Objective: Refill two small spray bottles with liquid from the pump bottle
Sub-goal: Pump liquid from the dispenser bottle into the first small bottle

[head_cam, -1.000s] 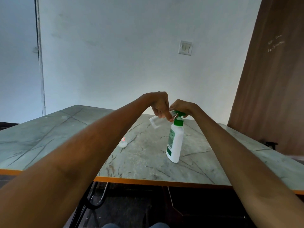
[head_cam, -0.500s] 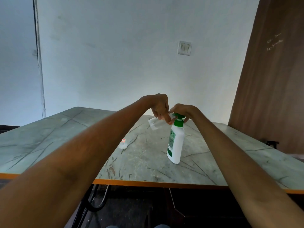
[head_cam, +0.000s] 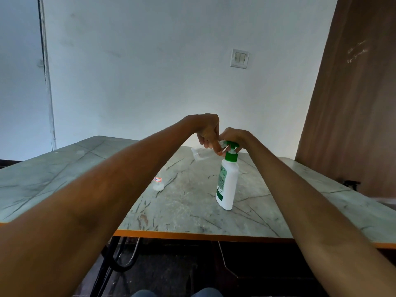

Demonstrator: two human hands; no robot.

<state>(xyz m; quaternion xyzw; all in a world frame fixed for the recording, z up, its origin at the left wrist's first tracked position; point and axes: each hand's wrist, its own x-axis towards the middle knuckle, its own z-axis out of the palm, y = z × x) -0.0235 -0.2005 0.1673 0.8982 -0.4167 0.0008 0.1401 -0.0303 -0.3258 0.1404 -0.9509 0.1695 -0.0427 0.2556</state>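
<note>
Starting at the left, I see the second small spray bottle (head_cam: 159,185) on the marble-patterned table (head_cam: 64,168), clear with a small red-edged label, partly hidden behind my left forearm; I cannot tell whether it stands upright or leans.

Next comes my left hand (head_cam: 206,130), raised over the far middle of the table. Its fingers are curled downward and pinch the neck end of a clear small spray bottle (head_cam: 200,154), which hangs in the air off the table. That bottle's long axis is tilted: its base points down and to the left, its mouth up and to the right, toward the pump nozzle.

Just right of it, touching the left fingers, is my right hand (head_cam: 234,137). Its fingers are bent over the green pump head (head_cam: 232,146), gripping it from above; the nozzle points left toward the small bottle's mouth. I cannot see whether the mouth and nozzle meet, as the fingers cover that spot.

Below stands the pump bottle (head_cam: 227,185), white with a green label, upright on the table with its long axis near vertical, close to the orange front edge (head_cam: 192,235).

On the far wall is a light switch (head_cam: 239,58).
</note>
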